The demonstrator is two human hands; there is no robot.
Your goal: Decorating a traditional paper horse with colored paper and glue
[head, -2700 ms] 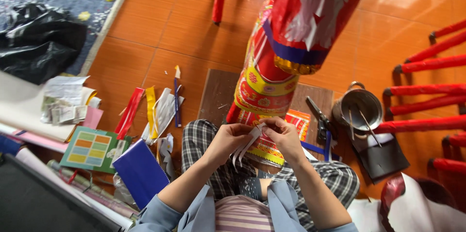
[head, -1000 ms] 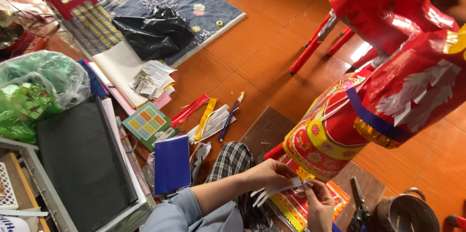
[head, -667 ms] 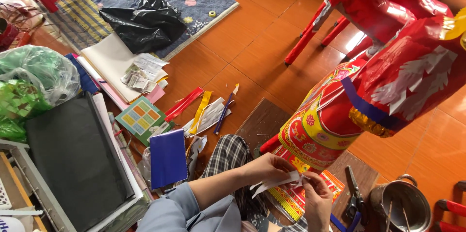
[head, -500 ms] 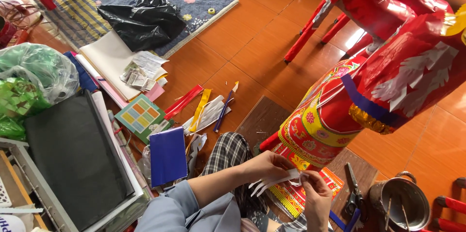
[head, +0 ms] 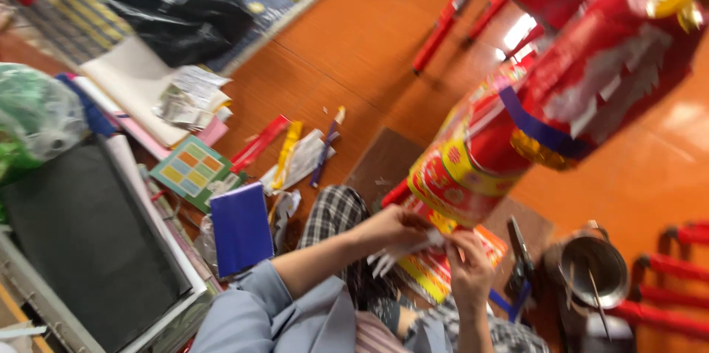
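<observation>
I sit on an orange floor with a big red paper figure (head: 561, 94) standing in front of me. Its lower part is a cylinder wrapped in red and yellow patterned paper (head: 458, 176). My left hand (head: 395, 226) and my right hand (head: 467, 264) meet just below that cylinder. Together they hold a strip of white fringed paper (head: 402, 251), its cut ends hanging down toward my checked trouser leg (head: 336, 213). The frame is blurred by head motion.
A metal pot (head: 591, 272) with sticks in it stands at the right, a dark tool (head: 519, 249) beside it. Left of my knee lie a blue booklet (head: 240, 229), a coloured-squares sheet (head: 190, 172), red and yellow paper strips (head: 273, 150) and a black board (head: 81, 242).
My view has swung left and then partly back, now blurred. Both hands have stayed together on the white fringed paper below the figure.
</observation>
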